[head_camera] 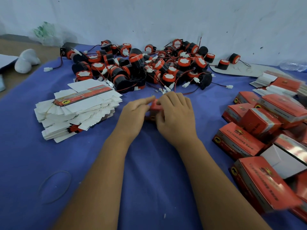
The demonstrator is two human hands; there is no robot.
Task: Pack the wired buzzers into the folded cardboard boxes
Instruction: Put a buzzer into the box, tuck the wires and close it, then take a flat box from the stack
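Presently a small red box (153, 107) is held between both hands at the middle of the blue-covered bench (25, 155), and what is inside it is hidden. The left hand (132, 112) is laid against its left side with the fingers stretched toward the top, while the right hand (176, 112) is curled over it from the right; the flap, it is judged, is being tucked shut. The box should be braced squarely and any trailing wire pushed in before the flap is pressed, lest a lead be pinched.

At the left a banded stack of flat box blanks (78, 110) is kept, with a loose rubber band (54, 186) nearer the front. Behind the hands the heap of wired buzzers (141, 67) is piled, its leads tangled, so that one may drag another when lifted. At the right the finished boxes (259, 130) are crowded, leaving little room for setting down.
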